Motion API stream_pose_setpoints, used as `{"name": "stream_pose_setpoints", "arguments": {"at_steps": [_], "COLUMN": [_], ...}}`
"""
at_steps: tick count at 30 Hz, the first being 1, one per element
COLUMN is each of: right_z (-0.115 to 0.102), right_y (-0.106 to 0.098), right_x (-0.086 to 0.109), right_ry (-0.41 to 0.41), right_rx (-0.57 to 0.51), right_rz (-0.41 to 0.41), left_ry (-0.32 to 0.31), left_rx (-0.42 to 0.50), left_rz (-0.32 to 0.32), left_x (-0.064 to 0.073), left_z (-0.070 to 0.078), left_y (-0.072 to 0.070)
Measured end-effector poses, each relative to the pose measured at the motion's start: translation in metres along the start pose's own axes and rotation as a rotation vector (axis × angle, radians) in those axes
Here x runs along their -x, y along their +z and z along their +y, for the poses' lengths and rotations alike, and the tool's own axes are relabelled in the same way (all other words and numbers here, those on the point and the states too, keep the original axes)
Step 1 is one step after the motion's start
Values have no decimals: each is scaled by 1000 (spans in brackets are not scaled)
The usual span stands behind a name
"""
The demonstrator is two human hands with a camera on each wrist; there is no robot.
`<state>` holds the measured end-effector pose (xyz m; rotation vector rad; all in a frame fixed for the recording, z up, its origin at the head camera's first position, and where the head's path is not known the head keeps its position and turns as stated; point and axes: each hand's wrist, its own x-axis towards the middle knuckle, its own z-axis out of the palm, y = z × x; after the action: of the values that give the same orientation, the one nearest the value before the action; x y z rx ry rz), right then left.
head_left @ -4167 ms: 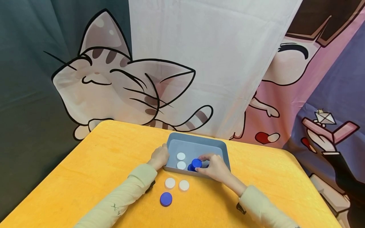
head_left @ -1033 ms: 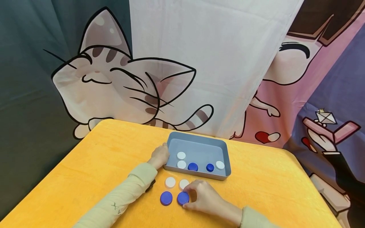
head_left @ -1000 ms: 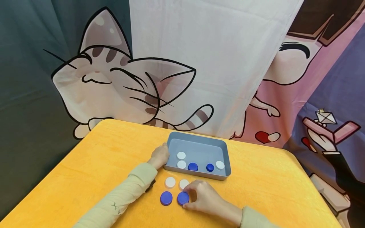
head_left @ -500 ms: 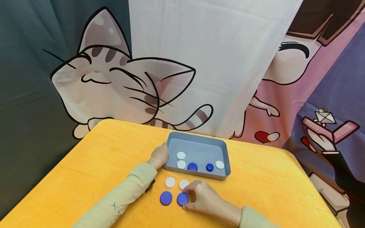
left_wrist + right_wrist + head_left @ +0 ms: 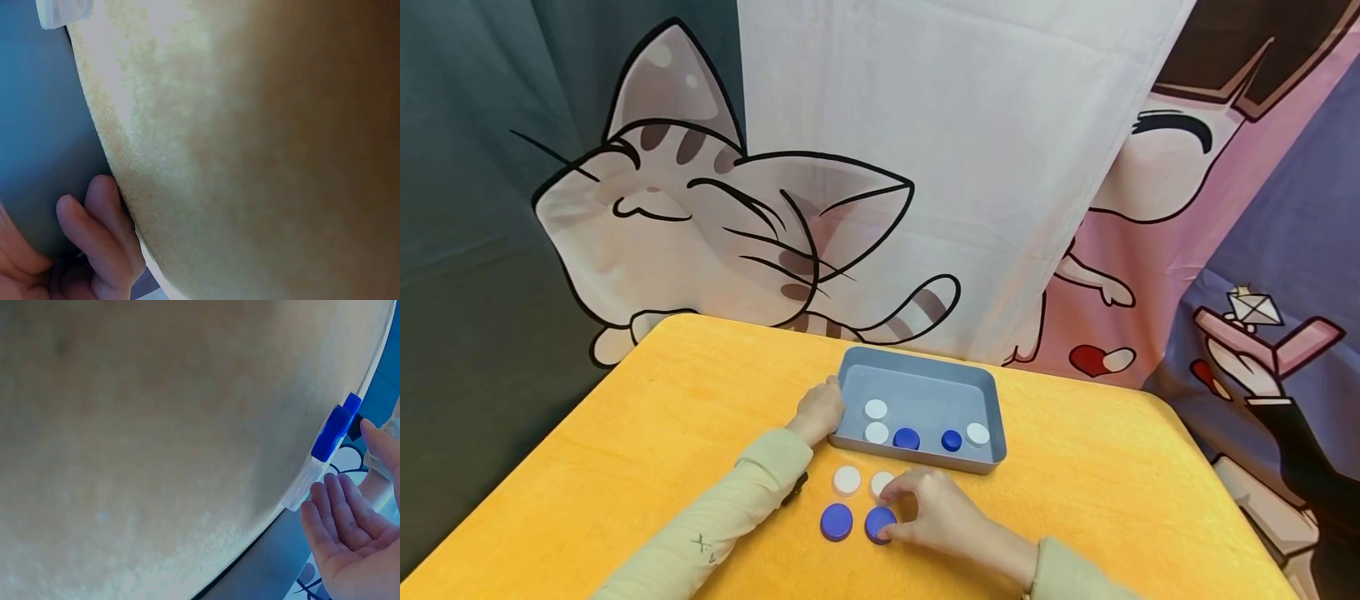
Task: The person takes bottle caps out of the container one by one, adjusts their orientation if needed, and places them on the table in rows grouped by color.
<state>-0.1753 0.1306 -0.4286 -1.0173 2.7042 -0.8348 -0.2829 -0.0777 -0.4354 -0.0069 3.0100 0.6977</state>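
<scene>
My left hand (image 5: 818,412) grips the left wall of a grey-blue rectangular tray (image 5: 925,379); in the left wrist view its fingers (image 5: 103,240) curl against the tray's side. In front of the tray, two white bottle caps (image 5: 847,480) lie in a row, with two blue caps in a row nearer me. My right hand (image 5: 942,510) is over the right blue cap (image 5: 880,524), thumb and index finger spread apart around it. In the right wrist view, the relaxed fingers (image 5: 340,515) stand apart from the blue cap (image 5: 331,434). The index finger partly hides the right white cap (image 5: 882,486).
Inside the tray are white caps (image 5: 876,409) and two blue caps (image 5: 906,439), mostly along the near wall. A yellow cloth (image 5: 700,400) covers the table. Cartoon-printed curtains (image 5: 970,167) hang behind its far edge.
My right hand has taken a blue cap from the tray and set it down right of the other blue cap. Its fingers have just loosened from it. The left hand stays put.
</scene>
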Motion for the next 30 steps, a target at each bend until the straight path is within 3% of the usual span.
{"name": "stream_pose_setpoints", "arguments": {"at_steps": [6, 18, 30], "right_z": [-3, -4, -3], "right_y": [-5, -10, -21], "right_x": [-3, -10, -17], "right_ry": [34, -43, -15], "right_rx": [-28, -50, -104], "right_rz": [15, 117, 118], "left_ry": [3, -6, -12], "left_rx": [2, 9, 11], "left_rz": [4, -3, -11], "left_x": [0, -1, 0], "left_z": [0, 0, 0], "left_y": [0, 0, -1]}}
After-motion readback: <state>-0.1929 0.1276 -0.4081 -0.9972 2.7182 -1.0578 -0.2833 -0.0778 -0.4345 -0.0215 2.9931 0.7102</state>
